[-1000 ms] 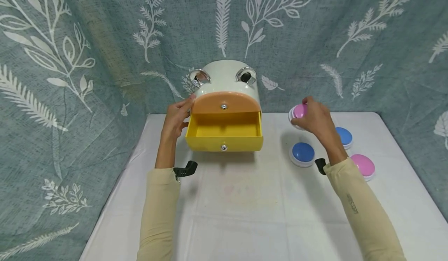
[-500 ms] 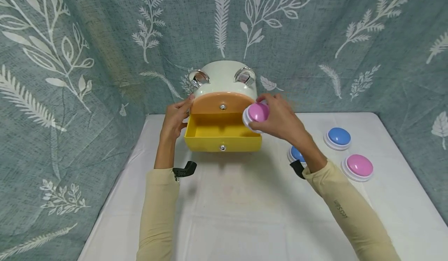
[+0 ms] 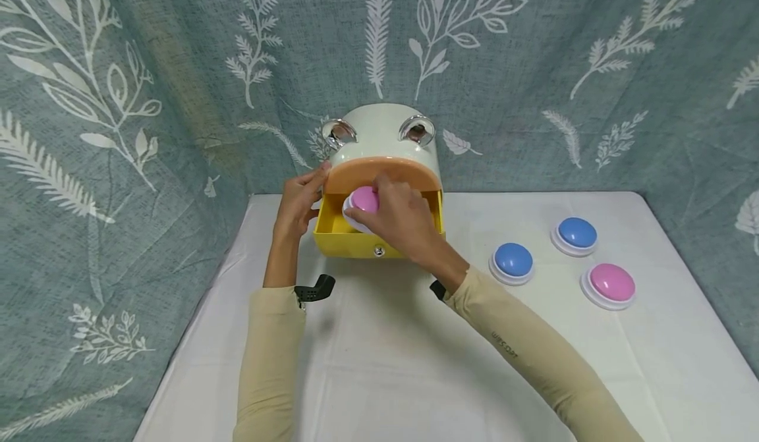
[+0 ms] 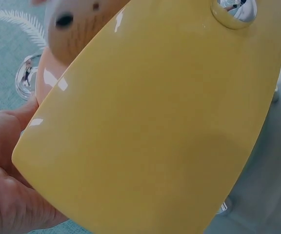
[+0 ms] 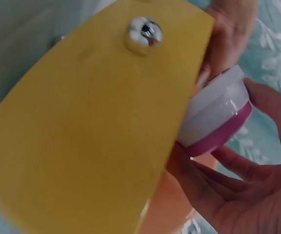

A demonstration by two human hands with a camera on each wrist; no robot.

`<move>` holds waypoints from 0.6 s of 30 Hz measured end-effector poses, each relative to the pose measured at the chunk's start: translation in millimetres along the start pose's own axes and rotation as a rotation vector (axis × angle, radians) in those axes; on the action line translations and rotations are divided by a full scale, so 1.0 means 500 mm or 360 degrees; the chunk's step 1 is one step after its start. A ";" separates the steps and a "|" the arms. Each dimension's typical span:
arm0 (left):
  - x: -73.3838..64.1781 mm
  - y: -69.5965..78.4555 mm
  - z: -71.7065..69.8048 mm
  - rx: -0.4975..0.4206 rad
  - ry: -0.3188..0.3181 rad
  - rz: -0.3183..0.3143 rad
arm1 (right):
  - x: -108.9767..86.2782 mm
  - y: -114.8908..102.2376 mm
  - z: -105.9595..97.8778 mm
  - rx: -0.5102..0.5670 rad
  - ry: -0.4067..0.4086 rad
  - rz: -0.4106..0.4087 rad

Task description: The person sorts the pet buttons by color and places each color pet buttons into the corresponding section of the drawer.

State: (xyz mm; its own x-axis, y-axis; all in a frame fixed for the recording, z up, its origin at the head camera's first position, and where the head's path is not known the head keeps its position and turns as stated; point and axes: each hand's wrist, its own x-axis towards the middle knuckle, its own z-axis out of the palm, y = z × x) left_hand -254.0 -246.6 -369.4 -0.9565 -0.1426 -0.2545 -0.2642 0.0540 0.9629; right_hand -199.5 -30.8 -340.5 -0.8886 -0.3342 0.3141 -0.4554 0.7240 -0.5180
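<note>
A white mini drawer cabinet (image 3: 382, 122) with silver ring eyes has an orange upper drawer (image 3: 382, 165) and a yellow lower drawer (image 3: 350, 246), which is pulled out. My left hand (image 3: 295, 201) holds the cabinet's left side, a fingertip at the orange drawer's edge. With my right hand (image 3: 406, 215) I pinch a pink buzzer button (image 3: 363, 199) by its white base, tilted over the yellow drawer's opening. In the right wrist view the buzzer (image 5: 216, 109) sits between thumb and fingers, beside the yellow front. Whether it touches the drawer floor is hidden.
Two blue buzzer buttons (image 3: 513, 261) and another pink one (image 3: 613, 282) lie on the white-covered table (image 3: 403, 363), right of the cabinet. A green leaf-patterned curtain (image 3: 504, 99) hangs behind and along the sides.
My right hand has lifted the pink buzzer from the table's back right and carried it left to the yellow drawer. The left hand and cabinet have stayed put.
</note>
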 end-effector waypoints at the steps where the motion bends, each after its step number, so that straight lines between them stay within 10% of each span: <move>1: 0.000 -0.001 0.001 0.0004 0.0003 -0.0001 | 0.003 -0.004 0.008 -0.0080 0.0014 -0.0010; 6: -0.003 -0.001 -0.006 0.0019 0.0005 0.0000 | 0.023 -0.023 0.044 -0.0315 0.0011 -0.0045; 18: -0.006 -0.002 -0.002 -0.0023 0.0001 0.0012 | 0.061 -0.015 0.105 0.0108 -0.0274 0.0089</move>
State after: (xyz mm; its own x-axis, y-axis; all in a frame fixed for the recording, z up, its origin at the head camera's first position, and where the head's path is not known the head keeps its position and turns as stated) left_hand -250.9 -247.5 -369.4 -0.9584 -0.1430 -0.2469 -0.2550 0.0411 0.9661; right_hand -226.0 -77.9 -368.7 -0.9062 -0.3969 0.1457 -0.4024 0.7041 -0.5851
